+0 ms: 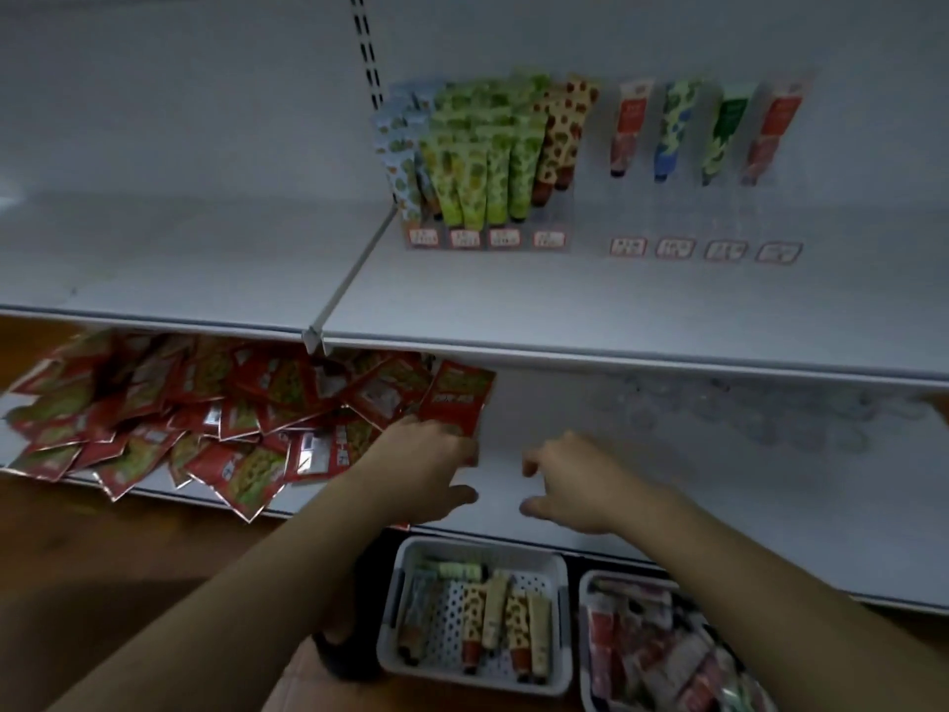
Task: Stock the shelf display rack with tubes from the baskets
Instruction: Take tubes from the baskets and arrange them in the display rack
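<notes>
In the head view, both hands are being held over the lower shelf (693,485), and no tube is being carried. The right hand (580,485) is being kept loosely spread, thumb and fingers apart, with nothing held. The left hand (426,470) is being held at the lower edge of a red sachet (457,398) beside the sachet pile (179,418); whether that sachet is being pinched cannot be told. On the upper shelf (513,300), the left display rack (482,238) is being kept well filled with patterned tubes (477,161), while the right display rack (703,249) is being occupied by only four single tubes (629,131). Stock is being held in the white basket (482,547) and, more densely, in the neighbouring basket (586,634). Stocking is therefore being judged partly done, with the right rack left to fill.
</notes>
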`<state>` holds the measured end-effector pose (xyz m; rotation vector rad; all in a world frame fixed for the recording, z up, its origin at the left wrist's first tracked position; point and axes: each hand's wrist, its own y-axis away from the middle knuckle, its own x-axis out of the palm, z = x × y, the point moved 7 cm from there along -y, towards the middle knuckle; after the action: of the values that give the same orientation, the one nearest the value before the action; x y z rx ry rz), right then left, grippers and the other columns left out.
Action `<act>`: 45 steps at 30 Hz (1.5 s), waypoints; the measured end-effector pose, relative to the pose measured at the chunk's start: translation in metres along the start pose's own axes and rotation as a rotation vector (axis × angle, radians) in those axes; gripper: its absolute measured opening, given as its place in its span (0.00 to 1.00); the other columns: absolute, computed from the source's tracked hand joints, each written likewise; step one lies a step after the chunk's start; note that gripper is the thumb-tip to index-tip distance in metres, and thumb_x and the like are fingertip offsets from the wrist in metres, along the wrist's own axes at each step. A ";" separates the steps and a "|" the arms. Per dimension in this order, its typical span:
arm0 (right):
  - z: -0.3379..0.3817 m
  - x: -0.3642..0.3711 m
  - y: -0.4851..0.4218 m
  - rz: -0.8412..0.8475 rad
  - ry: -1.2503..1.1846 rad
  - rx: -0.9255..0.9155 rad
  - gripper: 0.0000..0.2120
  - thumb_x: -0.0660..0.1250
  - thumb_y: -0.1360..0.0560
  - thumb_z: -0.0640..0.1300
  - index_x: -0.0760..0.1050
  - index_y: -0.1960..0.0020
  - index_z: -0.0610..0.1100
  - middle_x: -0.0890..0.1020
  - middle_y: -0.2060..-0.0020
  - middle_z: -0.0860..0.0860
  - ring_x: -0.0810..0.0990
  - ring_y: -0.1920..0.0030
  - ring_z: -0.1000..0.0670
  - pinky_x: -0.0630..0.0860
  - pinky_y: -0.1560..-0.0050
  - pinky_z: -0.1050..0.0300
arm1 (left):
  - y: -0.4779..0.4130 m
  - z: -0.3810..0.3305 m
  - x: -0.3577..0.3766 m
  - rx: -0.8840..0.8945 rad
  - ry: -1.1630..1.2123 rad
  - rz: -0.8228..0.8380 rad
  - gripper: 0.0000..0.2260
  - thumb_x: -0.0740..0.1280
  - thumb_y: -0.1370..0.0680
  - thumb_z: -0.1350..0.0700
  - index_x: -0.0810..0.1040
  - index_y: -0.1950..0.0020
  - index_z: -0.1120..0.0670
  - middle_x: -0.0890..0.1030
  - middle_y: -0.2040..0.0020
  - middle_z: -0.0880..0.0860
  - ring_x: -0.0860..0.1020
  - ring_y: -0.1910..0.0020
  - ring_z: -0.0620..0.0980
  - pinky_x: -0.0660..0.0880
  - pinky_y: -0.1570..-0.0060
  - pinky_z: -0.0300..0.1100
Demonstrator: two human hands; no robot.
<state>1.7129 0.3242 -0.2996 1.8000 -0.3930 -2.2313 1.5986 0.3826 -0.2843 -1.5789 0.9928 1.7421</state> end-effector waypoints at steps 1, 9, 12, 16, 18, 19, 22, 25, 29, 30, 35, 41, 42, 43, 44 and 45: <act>-0.004 0.016 -0.006 0.029 0.009 0.006 0.22 0.66 0.25 0.56 0.72 0.37 0.45 0.79 0.49 0.46 0.77 0.49 0.44 0.76 0.52 0.52 | -0.002 0.000 0.016 -0.031 0.030 0.063 0.18 0.64 0.24 0.39 0.75 0.38 0.46 0.79 0.43 0.48 0.76 0.43 0.51 0.68 0.52 0.43; -0.021 0.141 -0.036 0.240 -0.061 0.048 0.17 0.65 0.25 0.50 0.73 0.39 0.44 0.77 0.46 0.44 0.77 0.48 0.44 0.73 0.53 0.54 | -0.003 0.000 0.170 -0.234 0.225 0.443 0.17 0.66 0.25 0.46 0.74 0.38 0.50 0.76 0.39 0.53 0.75 0.40 0.54 0.72 0.43 0.47; -0.021 0.183 -0.041 0.361 -0.068 0.060 0.08 0.64 0.25 0.44 0.76 0.47 0.44 0.78 0.53 0.46 0.77 0.55 0.46 0.73 0.60 0.56 | 0.007 0.003 0.217 -0.315 0.228 0.516 0.15 0.64 0.24 0.51 0.74 0.39 0.52 0.76 0.39 0.54 0.75 0.40 0.55 0.73 0.44 0.48; -0.015 0.222 -0.049 0.453 -0.075 0.031 0.08 0.62 0.24 0.39 0.74 0.45 0.41 0.77 0.49 0.44 0.73 0.61 0.48 0.69 0.66 0.57 | 0.004 0.008 0.251 -0.347 0.167 0.515 0.15 0.64 0.24 0.55 0.74 0.37 0.54 0.75 0.37 0.55 0.73 0.37 0.56 0.72 0.41 0.49; -0.010 0.236 -0.056 0.433 -0.102 0.012 0.12 0.62 0.24 0.39 0.72 0.41 0.41 0.75 0.43 0.43 0.73 0.58 0.47 0.69 0.61 0.56 | -0.003 0.007 0.267 -0.329 0.150 0.516 0.19 0.64 0.24 0.56 0.71 0.33 0.54 0.73 0.34 0.55 0.70 0.34 0.56 0.68 0.36 0.50; -0.008 0.243 -0.060 0.421 -0.115 0.012 0.13 0.63 0.24 0.40 0.71 0.39 0.42 0.73 0.41 0.42 0.75 0.53 0.46 0.70 0.58 0.55 | -0.006 0.004 0.276 -0.321 0.152 0.530 0.22 0.65 0.25 0.56 0.68 0.31 0.54 0.71 0.32 0.55 0.68 0.32 0.57 0.66 0.34 0.51; -0.005 0.264 -0.069 0.416 -0.135 0.027 0.22 0.64 0.24 0.41 0.65 0.31 0.43 0.65 0.31 0.41 0.70 0.37 0.40 0.70 0.40 0.48 | -0.007 -0.003 0.298 -0.325 0.185 0.565 0.26 0.64 0.25 0.59 0.64 0.27 0.54 0.65 0.27 0.55 0.62 0.28 0.57 0.65 0.34 0.53; -0.006 0.280 -0.076 0.449 -0.165 0.051 0.24 0.64 0.24 0.42 0.64 0.30 0.44 0.64 0.31 0.41 0.68 0.35 0.40 0.69 0.37 0.47 | -0.006 -0.005 0.309 -0.298 0.117 0.561 0.25 0.63 0.25 0.61 0.66 0.27 0.54 0.61 0.26 0.55 0.60 0.28 0.58 0.62 0.33 0.53; -0.006 0.290 -0.082 0.464 -0.196 0.040 0.21 0.64 0.24 0.44 0.66 0.32 0.45 0.68 0.34 0.43 0.71 0.38 0.41 0.70 0.38 0.47 | -0.007 -0.006 0.314 -0.268 0.028 0.533 0.22 0.60 0.22 0.59 0.65 0.28 0.55 0.66 0.30 0.57 0.65 0.32 0.58 0.62 0.36 0.51; -0.006 0.291 -0.082 0.459 -0.209 0.042 0.22 0.64 0.24 0.45 0.66 0.32 0.45 0.68 0.34 0.43 0.71 0.38 0.41 0.70 0.38 0.47 | -0.006 -0.006 0.316 -0.260 0.009 0.530 0.22 0.60 0.22 0.59 0.65 0.28 0.54 0.69 0.32 0.57 0.67 0.33 0.58 0.62 0.36 0.51; -0.008 0.295 -0.079 0.425 -0.414 0.097 0.20 0.64 0.24 0.43 0.66 0.33 0.46 0.71 0.36 0.46 0.75 0.43 0.45 0.74 0.49 0.53 | -0.008 -0.005 0.312 -0.188 0.072 0.545 0.20 0.60 0.23 0.60 0.66 0.32 0.50 0.82 0.48 0.54 0.81 0.49 0.56 0.72 0.51 0.45; -0.024 0.266 -0.080 0.371 -0.594 0.201 0.15 0.60 0.24 0.38 0.72 0.37 0.45 0.79 0.52 0.48 0.77 0.54 0.48 0.71 0.61 0.59 | -0.009 0.009 0.279 -0.263 0.441 0.613 0.17 0.60 0.22 0.54 0.70 0.33 0.45 0.79 0.40 0.55 0.77 0.41 0.57 0.74 0.42 0.48; -0.028 0.259 -0.081 0.351 -0.592 0.209 0.16 0.60 0.24 0.38 0.73 0.38 0.45 0.79 0.51 0.48 0.78 0.53 0.48 0.72 0.60 0.59 | -0.006 0.013 0.269 -0.296 0.503 0.626 0.16 0.59 0.21 0.50 0.72 0.33 0.46 0.78 0.37 0.54 0.75 0.38 0.55 0.72 0.39 0.47; -0.031 0.252 -0.081 0.341 -0.589 0.217 0.17 0.59 0.25 0.38 0.74 0.37 0.45 0.80 0.47 0.47 0.78 0.50 0.46 0.75 0.55 0.57 | -0.002 0.016 0.258 -0.319 0.551 0.633 0.17 0.58 0.20 0.46 0.74 0.33 0.47 0.76 0.35 0.53 0.74 0.37 0.54 0.71 0.37 0.47; -0.033 0.244 -0.081 0.334 -0.592 0.221 0.17 0.59 0.24 0.39 0.74 0.36 0.44 0.79 0.42 0.45 0.77 0.45 0.45 0.75 0.47 0.54 | 0.002 0.018 0.244 -0.335 0.581 0.639 0.18 0.58 0.20 0.43 0.75 0.34 0.48 0.76 0.35 0.52 0.75 0.38 0.53 0.71 0.37 0.47; -0.034 0.235 -0.080 0.325 -0.606 0.227 0.17 0.59 0.23 0.39 0.74 0.35 0.44 0.77 0.38 0.45 0.76 0.41 0.45 0.74 0.42 0.53 | 0.006 0.019 0.231 -0.352 0.605 0.638 0.19 0.60 0.21 0.41 0.77 0.37 0.50 0.77 0.37 0.52 0.76 0.40 0.52 0.73 0.39 0.47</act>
<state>1.6960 0.3132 -0.5491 0.9963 -1.0047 -2.5122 1.5527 0.3811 -0.5112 -2.2721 1.6972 1.9545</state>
